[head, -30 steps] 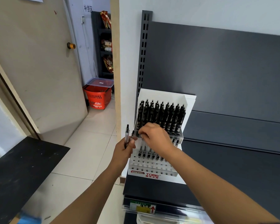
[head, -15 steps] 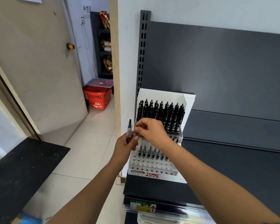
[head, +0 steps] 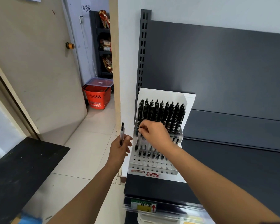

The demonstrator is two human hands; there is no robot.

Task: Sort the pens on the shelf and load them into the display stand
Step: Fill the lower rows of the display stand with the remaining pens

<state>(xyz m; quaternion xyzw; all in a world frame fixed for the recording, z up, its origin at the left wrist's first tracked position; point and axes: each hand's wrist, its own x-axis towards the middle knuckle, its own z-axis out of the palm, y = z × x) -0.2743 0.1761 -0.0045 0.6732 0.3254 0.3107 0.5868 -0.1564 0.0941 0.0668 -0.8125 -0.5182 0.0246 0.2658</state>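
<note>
a dark grey metal shelf unit [head: 217, 70] fills the right side, its flat deck running toward the near edge, where a yellow and green price label [head: 143, 206] with a red arrow sits in the front strip. a beige door [head: 31, 62] stands open at far left, and a black flat board [head: 14, 167] lies near left over the pale floor tiles. a white tiered plastic display stand [head: 153, 172] with red lettering on its front stands at the left end of the shelf deck. a red plastic shopping basket [head: 96, 97] sits on the floor far beyond the doorway, under a clear lidded box [head: 99, 81].

the stand's far upper tier is packed with a row of black pens [head: 162, 113], upright. a row of clear-barrelled pens [head: 149, 152] stands in the lower tier, with bare holes nearer the front.

the right hand [head: 153, 135] is over the stand's left side, fingertips pinching a clear pen with a black tip [head: 138, 141], tip down at the left end of the lower row; whether it is seated in a hole cannot be told. the left hand [head: 120, 147], just left of the stand, grips a second clear pen [head: 122, 133], upright.
</note>
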